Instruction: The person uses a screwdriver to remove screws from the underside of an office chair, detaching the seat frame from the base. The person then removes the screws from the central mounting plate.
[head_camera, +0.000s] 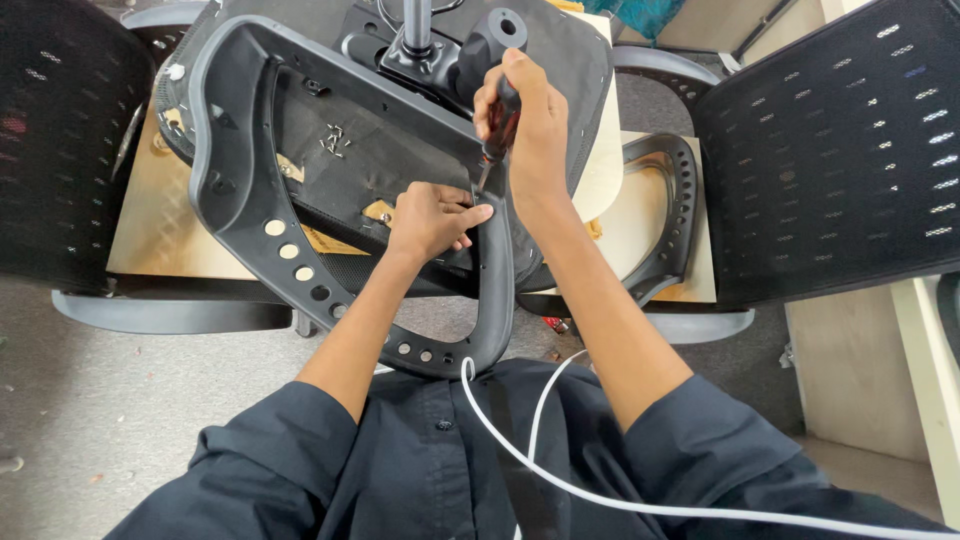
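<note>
Right hand (528, 125) is being closed on a screwdriver (497, 135); left hand (432, 218) is being pressed on the frame (240, 215). Loose screws (334, 141) are lying beyond, unused.

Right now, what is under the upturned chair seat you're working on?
Under the chair seat shows a tan board, with a dark curved plastic frame lying on it to the right. The left hand and right hand with its screwdriver work above. The seat covers the board's middle.
</note>
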